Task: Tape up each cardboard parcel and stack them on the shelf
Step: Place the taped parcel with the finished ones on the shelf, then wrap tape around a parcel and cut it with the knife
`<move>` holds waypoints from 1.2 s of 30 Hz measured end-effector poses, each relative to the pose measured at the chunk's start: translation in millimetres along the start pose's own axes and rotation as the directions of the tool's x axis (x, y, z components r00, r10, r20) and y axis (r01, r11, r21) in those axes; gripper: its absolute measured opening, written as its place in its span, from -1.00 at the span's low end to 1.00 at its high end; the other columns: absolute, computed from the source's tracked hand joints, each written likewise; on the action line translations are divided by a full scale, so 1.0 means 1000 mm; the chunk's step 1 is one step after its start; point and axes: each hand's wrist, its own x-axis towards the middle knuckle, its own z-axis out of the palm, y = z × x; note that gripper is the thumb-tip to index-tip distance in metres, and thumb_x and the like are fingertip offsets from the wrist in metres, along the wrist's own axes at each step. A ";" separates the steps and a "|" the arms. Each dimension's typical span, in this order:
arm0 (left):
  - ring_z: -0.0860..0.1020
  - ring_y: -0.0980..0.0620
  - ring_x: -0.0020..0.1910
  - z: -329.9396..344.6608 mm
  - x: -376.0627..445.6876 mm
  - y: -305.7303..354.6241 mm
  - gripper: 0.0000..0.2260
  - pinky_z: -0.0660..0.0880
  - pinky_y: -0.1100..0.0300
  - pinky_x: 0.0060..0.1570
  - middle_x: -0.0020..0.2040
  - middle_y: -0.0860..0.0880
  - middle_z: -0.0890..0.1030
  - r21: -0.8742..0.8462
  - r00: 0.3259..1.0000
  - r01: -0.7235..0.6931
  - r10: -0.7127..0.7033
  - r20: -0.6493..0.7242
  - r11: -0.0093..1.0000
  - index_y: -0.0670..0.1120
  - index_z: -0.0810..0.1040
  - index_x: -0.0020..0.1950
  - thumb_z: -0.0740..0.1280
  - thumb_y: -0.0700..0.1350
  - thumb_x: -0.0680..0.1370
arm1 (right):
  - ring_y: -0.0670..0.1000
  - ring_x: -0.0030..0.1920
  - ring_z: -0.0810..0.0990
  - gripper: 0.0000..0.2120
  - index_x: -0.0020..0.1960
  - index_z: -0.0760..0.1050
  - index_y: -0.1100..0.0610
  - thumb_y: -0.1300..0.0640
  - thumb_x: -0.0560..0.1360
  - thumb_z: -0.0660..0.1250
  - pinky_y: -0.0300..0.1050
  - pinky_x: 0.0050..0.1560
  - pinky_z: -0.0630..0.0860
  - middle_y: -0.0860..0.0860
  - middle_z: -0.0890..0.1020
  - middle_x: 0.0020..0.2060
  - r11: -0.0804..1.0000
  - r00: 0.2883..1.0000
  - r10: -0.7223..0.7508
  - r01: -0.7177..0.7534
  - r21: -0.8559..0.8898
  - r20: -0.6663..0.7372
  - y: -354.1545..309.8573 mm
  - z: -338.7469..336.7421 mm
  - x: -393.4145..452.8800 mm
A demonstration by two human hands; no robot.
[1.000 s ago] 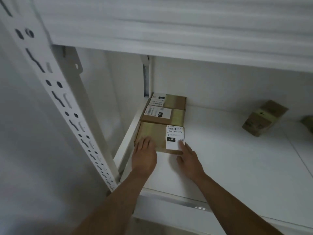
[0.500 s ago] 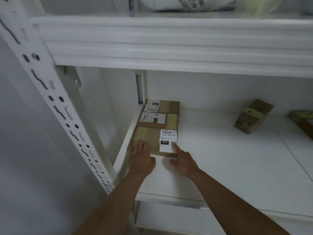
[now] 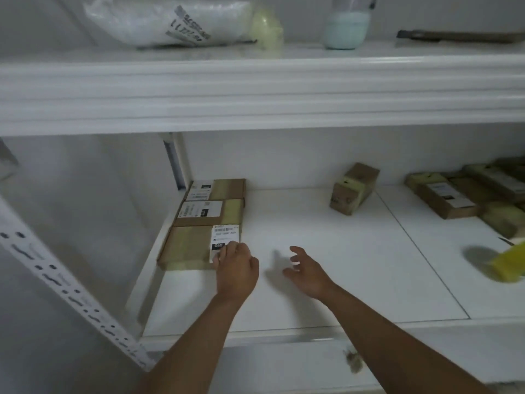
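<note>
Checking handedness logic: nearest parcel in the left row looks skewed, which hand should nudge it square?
Left. The left hand already rests at the nearest parcel, on its label corner. The right hand hangs open over bare shelf, apart from it.

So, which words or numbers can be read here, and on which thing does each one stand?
"060": black patch on the white label of the nearest brown cardboard parcel, upside down.
Clear plastic bag on the upper shelf: digits, blurred.
Other parcel labels: too small to read.

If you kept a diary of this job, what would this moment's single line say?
left hand: touching nearest parcel | right hand: open, above shelf | three parcels in row
</note>
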 end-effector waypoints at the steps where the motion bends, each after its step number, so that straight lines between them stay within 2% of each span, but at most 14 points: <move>1: 0.46 -0.13 0.01 0.007 -0.002 0.020 -0.92 0.33 -0.02 0.14 -0.08 -0.09 0.49 0.014 0.999 -0.031 0.030 0.035 0.999 -0.13 0.47 -0.15 0.29 -0.15 0.53 | 0.00 0.25 0.48 -0.41 0.52 0.21 0.02 0.08 0.56 0.37 -0.22 0.16 0.40 0.09 0.45 0.36 1.000 0.999 0.007 -0.007 0.011 -0.031 0.011 -0.020 -0.007; 5: 0.45 -0.06 0.01 0.038 -0.018 0.118 -0.75 0.19 0.10 -0.01 -0.13 0.02 0.37 0.064 0.978 -0.193 0.186 0.097 0.979 -0.07 0.36 -0.26 0.17 -0.06 0.61 | 0.03 0.34 0.46 -0.44 0.49 0.25 0.02 0.09 0.56 0.37 -0.16 0.24 0.41 0.07 0.48 0.32 0.999 0.989 0.025 -0.021 0.030 -0.146 0.062 -0.108 -0.045; 8: 0.47 -0.09 -0.03 0.072 -0.036 0.198 -0.68 0.14 0.12 -0.08 -0.16 -0.02 0.48 -0.013 0.957 -0.256 0.256 0.135 0.967 -0.07 0.34 -0.31 0.19 -0.03 0.63 | 0.02 0.31 0.48 -0.48 0.47 0.28 0.04 0.08 0.57 0.36 -0.21 0.18 0.38 0.04 0.52 0.26 1.000 0.977 0.008 -0.004 0.020 -0.213 0.104 -0.175 -0.083; 10: 0.49 -0.12 -0.10 0.096 -0.051 0.248 -0.63 0.23 0.10 -0.09 -0.21 -0.05 0.53 -0.101 0.943 -0.281 0.294 0.155 0.954 -0.06 0.30 -0.36 0.22 -0.04 0.64 | 0.00 0.26 0.50 -0.51 0.44 0.31 0.04 0.08 0.57 0.36 -0.23 0.16 0.36 0.00 0.54 0.17 1.000 0.965 0.005 0.000 0.017 -0.263 0.134 -0.217 -0.110; 12: 0.49 -0.12 -0.16 0.116 -0.064 0.295 -0.59 0.35 0.05 -0.06 -0.30 -0.01 0.47 -0.169 0.928 -0.308 0.335 0.165 0.936 -0.03 0.26 -0.38 0.22 -0.04 0.66 | -0.02 0.21 0.51 -0.55 0.41 0.35 0.05 0.08 0.56 0.37 -0.20 0.18 0.38 -0.03 0.56 0.11 1.000 0.946 -0.003 0.009 0.016 -0.325 0.161 -0.256 -0.134; 14: 0.51 -0.13 -0.16 0.132 -0.074 0.335 -0.61 0.37 0.02 -0.05 -0.30 -0.04 0.51 -0.210 0.921 -0.298 0.338 0.193 0.931 -0.04 0.32 -0.35 0.19 -0.03 0.68 | -0.02 0.17 0.54 -0.61 0.36 0.41 0.06 0.10 0.56 0.36 -0.13 0.21 0.43 -0.04 0.59 0.05 0.999 0.915 -0.004 0.025 0.045 -0.403 0.184 -0.290 -0.154; 17: 0.55 -0.16 -0.07 0.154 -0.079 0.376 -0.68 0.41 0.01 0.00 -0.15 -0.10 0.62 -0.252 0.920 -0.260 0.319 0.228 0.932 -0.14 0.53 -0.16 0.13 -0.07 0.70 | -0.01 0.06 0.56 -0.72 0.27 0.48 0.05 0.13 0.56 0.33 -0.11 0.14 0.46 -0.04 0.62 -0.01 0.990 0.855 0.059 0.014 0.137 -0.515 0.210 -0.331 -0.173; 22: 0.55 0.00 -0.06 0.167 -0.059 0.410 -0.83 0.38 0.18 -0.07 -0.06 0.03 0.61 -0.450 0.960 -0.062 0.177 0.219 0.891 -0.12 0.56 -0.01 0.18 -0.17 0.66 | 0.00 0.04 0.57 -0.80 0.20 0.51 0.05 0.12 0.57 0.31 -0.13 0.02 0.42 0.01 0.62 0.02 0.966 0.746 0.151 0.028 0.258 -0.649 0.242 -0.377 -0.171; 24: 0.56 0.00 -0.08 0.172 -0.045 0.414 -0.88 0.40 0.18 -0.11 -0.08 0.04 0.62 -0.476 0.958 -0.010 0.144 0.246 0.879 -0.06 0.54 -0.01 0.21 -0.19 0.64 | -0.02 0.02 0.56 -0.81 0.18 0.51 0.08 0.14 0.57 0.30 -0.17 -0.03 0.40 0.00 0.61 0.01 0.957 0.727 0.176 0.032 0.289 -0.663 0.248 -0.390 -0.161; 27: 0.58 -0.04 -0.12 0.187 -0.017 0.421 -0.82 0.44 0.16 -0.14 -0.12 0.03 0.63 -0.509 0.939 0.109 0.080 0.334 0.854 0.05 0.52 -0.12 0.25 -0.21 0.61 | -0.02 0.03 0.57 -0.82 0.17 0.52 0.09 0.16 0.58 0.29 -0.21 -0.06 0.42 -0.01 0.62 0.02 0.951 0.735 0.191 0.026 0.308 -0.651 0.254 -0.408 -0.138; 29: 0.58 -0.03 -0.05 0.203 0.003 0.429 -0.85 0.43 0.19 -0.11 -0.05 0.01 0.63 -0.517 0.912 0.194 0.041 0.408 0.834 0.03 0.54 -0.07 0.26 -0.20 0.60 | 0.01 0.07 0.57 -0.82 0.18 0.52 0.09 0.16 0.58 0.28 -0.14 0.05 0.45 0.00 0.61 0.03 0.952 0.738 0.199 0.012 0.307 -0.645 0.255 -0.420 -0.122; 31: 0.59 -0.06 0.06 0.222 0.026 0.442 -0.88 0.48 0.15 0.02 0.09 -0.05 0.63 -0.545 0.865 0.312 0.004 0.501 0.778 -0.01 0.57 0.06 0.27 -0.18 0.59 | 0.02 0.08 0.57 -0.81 0.18 0.53 0.10 0.15 0.58 0.29 -0.05 0.16 0.48 -0.01 0.62 0.02 0.956 0.729 0.210 -0.013 0.294 -0.651 0.257 -0.434 -0.109; 34: 0.56 -0.14 0.22 0.254 0.065 0.464 -0.70 0.47 0.04 0.23 0.28 -0.14 0.57 -0.530 0.786 0.431 -0.015 0.619 0.730 -0.08 0.53 0.30 0.30 -0.13 0.57 | -0.08 -0.03 0.57 -0.89 0.09 0.52 0.08 0.12 0.58 0.29 -0.15 0.02 0.46 -0.08 0.61 -0.07 0.953 0.719 0.213 -0.004 0.302 -0.662 0.260 -0.457 -0.094; 36: 0.55 -0.16 0.19 0.270 0.087 0.481 -0.62 0.47 0.03 0.21 0.32 -0.17 0.53 -0.516 0.725 0.520 -0.033 0.688 0.681 -0.15 0.46 0.37 0.32 -0.10 0.57 | -0.11 -0.06 0.55 -0.93 0.04 0.52 0.05 0.12 0.57 0.30 -0.20 -0.03 0.40 -0.09 0.61 -0.07 0.950 0.706 0.220 0.001 0.312 -0.673 0.265 -0.468 -0.085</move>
